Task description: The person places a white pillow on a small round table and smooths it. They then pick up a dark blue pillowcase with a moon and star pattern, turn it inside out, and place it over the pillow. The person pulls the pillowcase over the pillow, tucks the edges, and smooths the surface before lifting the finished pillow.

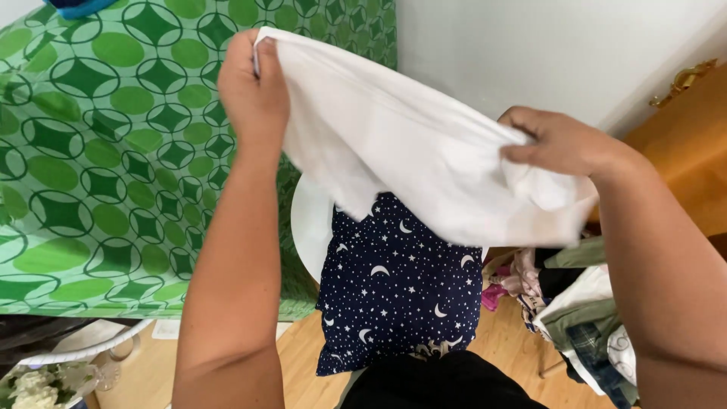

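Observation:
I hold a white cloth (pixel 409 144) up in front of me with both hands. My left hand (pixel 252 91) pinches its upper left corner. Gripping the bunched right edge is my right hand (pixel 556 140). The cloth sags between the two hands. Below it hangs a dark blue fabric (pixel 397 291) printed with white stars and moons, partly covered by the white cloth. A white round edge (pixel 309 227) shows just left of the blue fabric.
A bed with a green patterned sheet (pixel 113 151) fills the left. A heap of mixed clothes (pixel 583 318) lies at lower right on the wooden floor (pixel 303 363). A wooden door (pixel 681 144) stands at right, a white wall (pixel 530 53) behind.

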